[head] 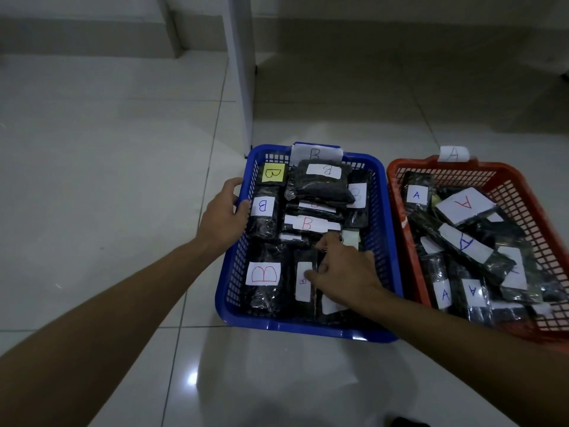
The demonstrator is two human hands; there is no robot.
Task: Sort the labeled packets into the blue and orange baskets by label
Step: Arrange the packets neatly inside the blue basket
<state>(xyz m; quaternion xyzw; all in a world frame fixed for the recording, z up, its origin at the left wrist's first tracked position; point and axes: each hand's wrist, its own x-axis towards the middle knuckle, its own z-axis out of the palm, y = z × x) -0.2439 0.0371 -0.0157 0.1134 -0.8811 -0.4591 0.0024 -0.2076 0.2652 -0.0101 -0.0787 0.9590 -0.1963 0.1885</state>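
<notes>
At frame centre, the left hand grips the blue basket rim while the right hand pinches an upright B packet, long axis running top-to-bottom.

**Bare tiled indoor room, kind uncertain**

The setting is an indoor room with a glossy pale tiled floor that reflects an overhead light. A white post rises from the tiles, and a plain wall base runs behind. 2 plastic baskets sit directly on the floor, suggesting an improvised sorting spot.
</notes>
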